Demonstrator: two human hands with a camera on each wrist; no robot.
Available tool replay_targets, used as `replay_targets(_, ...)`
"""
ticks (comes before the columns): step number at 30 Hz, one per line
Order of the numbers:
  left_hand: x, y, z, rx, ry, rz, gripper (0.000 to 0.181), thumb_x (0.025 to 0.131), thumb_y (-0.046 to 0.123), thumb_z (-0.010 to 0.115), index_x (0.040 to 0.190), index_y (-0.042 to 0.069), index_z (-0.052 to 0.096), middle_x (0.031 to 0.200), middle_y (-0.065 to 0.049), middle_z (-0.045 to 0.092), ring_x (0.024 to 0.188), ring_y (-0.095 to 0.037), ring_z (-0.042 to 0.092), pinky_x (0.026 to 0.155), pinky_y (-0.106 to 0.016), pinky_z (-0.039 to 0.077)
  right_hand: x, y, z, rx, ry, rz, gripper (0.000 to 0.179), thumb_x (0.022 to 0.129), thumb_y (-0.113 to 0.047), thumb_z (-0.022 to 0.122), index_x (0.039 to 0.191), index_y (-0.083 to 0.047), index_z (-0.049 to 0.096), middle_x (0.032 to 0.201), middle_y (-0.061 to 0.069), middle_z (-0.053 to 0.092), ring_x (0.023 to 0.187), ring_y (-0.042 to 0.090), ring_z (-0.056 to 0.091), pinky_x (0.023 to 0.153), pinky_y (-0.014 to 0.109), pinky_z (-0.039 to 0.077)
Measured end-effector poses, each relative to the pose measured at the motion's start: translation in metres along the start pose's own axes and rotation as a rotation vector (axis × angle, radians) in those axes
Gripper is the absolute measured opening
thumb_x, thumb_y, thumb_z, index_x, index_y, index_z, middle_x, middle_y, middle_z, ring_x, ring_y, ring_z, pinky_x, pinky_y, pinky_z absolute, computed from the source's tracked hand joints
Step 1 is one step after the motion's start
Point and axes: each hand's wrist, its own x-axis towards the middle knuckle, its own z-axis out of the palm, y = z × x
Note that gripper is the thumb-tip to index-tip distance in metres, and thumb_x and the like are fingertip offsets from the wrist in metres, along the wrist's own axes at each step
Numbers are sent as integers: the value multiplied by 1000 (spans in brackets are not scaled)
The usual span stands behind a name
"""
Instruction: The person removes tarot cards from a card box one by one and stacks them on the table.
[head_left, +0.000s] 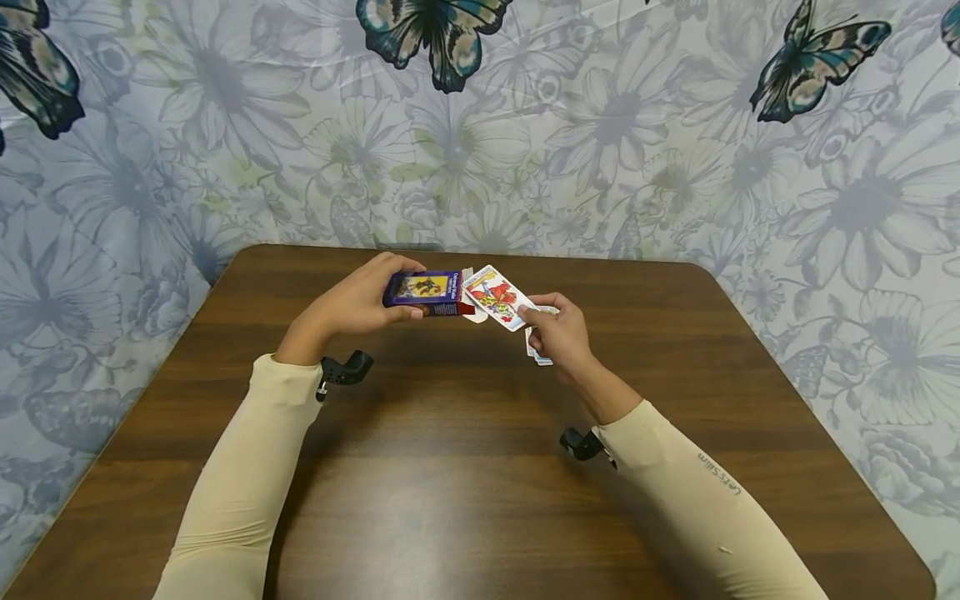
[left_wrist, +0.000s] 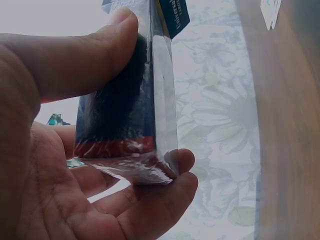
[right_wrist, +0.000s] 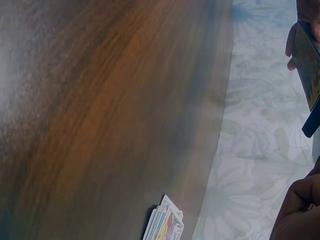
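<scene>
My left hand (head_left: 360, 296) grips a blue tarot card box (head_left: 423, 287) above the table's far side, thumb along the near face. Its open end, with white flaps (head_left: 477, 316) and a red edge, points right. In the left wrist view the box (left_wrist: 117, 117) has a clear, shiny wrapping at one end. At the open end, my right hand (head_left: 561, 335) pinches a white-bordered picture card (head_left: 493, 293) by its lower right corner, tilted. Beneath that hand a loose pile of cards (head_left: 542, 361) lies on the table, partly hidden; the right wrist view shows their staggered edges.
The brown wooden table (head_left: 450, 467) has rounded corners. Behind it hangs a floral backdrop (head_left: 615, 150) with printed butterflies, close to the table's far edge. Both wrists carry black camera mounts, the left mount (head_left: 348, 368) and the right mount (head_left: 581, 444), below the hands.
</scene>
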Motion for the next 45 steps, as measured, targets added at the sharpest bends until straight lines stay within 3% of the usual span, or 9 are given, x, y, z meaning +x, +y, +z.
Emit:
replay_targets(9,0,0,-1,0,5,10,65,85,31,78,138,9,49,134,-12,49,119,-25,46,103,-49,40,2,2,1,65,110,23,16,91,-3,56,106,-6,50,64,3,59,39,6,42,39,18,30)
replay_targets(19,-1,0,-1,-3,0,14,65,85,32,78,138,9,49,134,-12,49,119,-25,46,103,-49,40,4,7,-3,44,63,0,18,95,-12,64,109,-9,53,58,-7,62,39,6,43,40,18,29)
replay_targets(27,-2,1,-1,-3,1,17,64,85,31,78,138,9,49,134,-12,49,119,-26,46,103,-49,40,1,9,-2,-181,85,-176,26,94,-14,67,113,1,57,65,-6,66,39,6,43,41,19,37)
replay_targets(37,-2,1,-1,3,11,18,63,85,32,78,137,10,50,134,-11,50,120,-25,47,103,-49,39,2,11,-8,-337,86,-296,25,89,-18,73,106,-1,64,72,9,73,53,7,60,50,21,47)
replay_targets(45,-1,1,-1,7,9,11,63,85,32,78,138,10,50,135,-11,49,120,-25,46,103,-49,40,2,11,-10,-364,48,-287,27,89,-19,73,107,0,63,62,-8,66,53,6,57,49,20,44)
